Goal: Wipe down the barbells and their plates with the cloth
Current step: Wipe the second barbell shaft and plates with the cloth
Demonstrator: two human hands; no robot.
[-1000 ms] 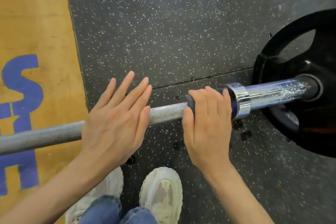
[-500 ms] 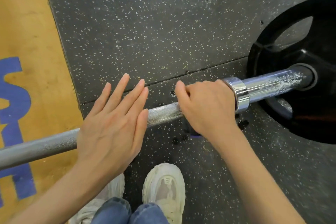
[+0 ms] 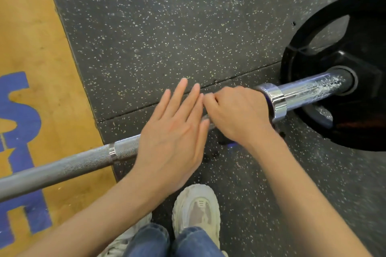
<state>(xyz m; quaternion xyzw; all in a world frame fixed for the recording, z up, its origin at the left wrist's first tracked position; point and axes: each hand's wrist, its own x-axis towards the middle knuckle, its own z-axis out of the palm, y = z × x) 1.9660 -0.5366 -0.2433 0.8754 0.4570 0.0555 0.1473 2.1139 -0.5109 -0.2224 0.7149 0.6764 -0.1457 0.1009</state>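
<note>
Knurled steel shaft of the barbell (image 3: 62,169) lying low across speckled rubber flooring (image 3: 188,27), running up and right into the chrome collar (image 3: 275,100) and the sleeve (image 3: 309,92), the latter streaked white and seated in the black plate (image 3: 355,127).

Right hand (image 3: 240,115) curled fully round the shaft just beside the collar, knuckles uppermost, clamping the dark cloth (image 3: 227,143), of which only a scrap shows beneath the wrist. Rolled over the bar within the last second, from fingers laid on top to fist wrapped round; judged a twisting wipe of the shaft end, with sleeve and plate yet to be done.

Left hand (image 3: 173,131) flat, fingers straight and together, gripping nothing, laid over the shaft; actual contact not resolvable. Shifted rightward along the bar, fingertips now just beside the right knuckles where a stretch of bare knurl lay between.

Open room: long free shaft to the left over the wooden platform (image 3: 31,48); to the right, travel blocked at once by the collar edge. Pale shoes (image 3: 196,210) directly beneath the bar.
</note>
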